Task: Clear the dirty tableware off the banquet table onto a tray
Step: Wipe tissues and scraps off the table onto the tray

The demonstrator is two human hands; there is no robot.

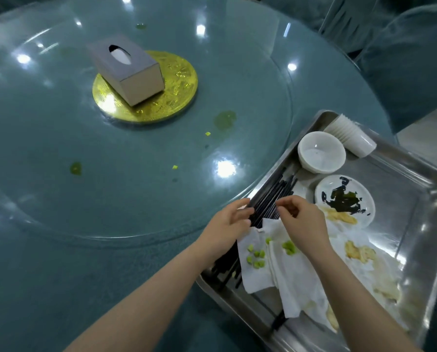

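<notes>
Black chopsticks (275, 196) gripped between left hand (228, 224) and right hand (302, 221).

Black chopsticks (275, 199), gold embossed disc (176, 97), teal table (136, 174)

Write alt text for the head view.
Both hands, left hand and right hand, handle black chopsticks on a steel tray holding soiled napkins, bowl, dirty plate and stacked cups.

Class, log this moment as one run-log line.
left hand: grips black chopsticks | right hand: pinching above them | steel tray: bowl, plate, cups, napkins
</notes>
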